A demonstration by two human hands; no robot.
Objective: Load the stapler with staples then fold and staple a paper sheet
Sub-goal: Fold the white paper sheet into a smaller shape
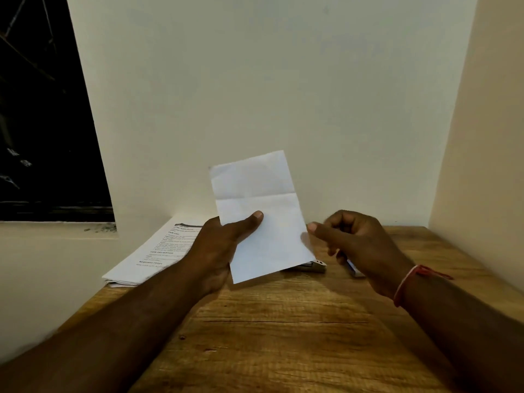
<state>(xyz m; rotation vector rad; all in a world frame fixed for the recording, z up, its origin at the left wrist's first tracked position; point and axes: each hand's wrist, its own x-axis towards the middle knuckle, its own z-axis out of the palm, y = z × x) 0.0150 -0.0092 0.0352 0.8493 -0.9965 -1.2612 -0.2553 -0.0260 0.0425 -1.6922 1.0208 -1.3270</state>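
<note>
Holding folded paper sheet (261,219) upright above counter (283,321) | left hand (218,251) pinching its lower left edge | right hand (357,245) loosely curled just beside right edge, touching unclear | light, floppy, creases easily; grip near corners | stapler (312,266) partly hidden behind sheet

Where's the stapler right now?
The stapler lies on the wooden table, mostly hidden behind the lower edge of the folded paper, between the left hand and right hand.
</note>
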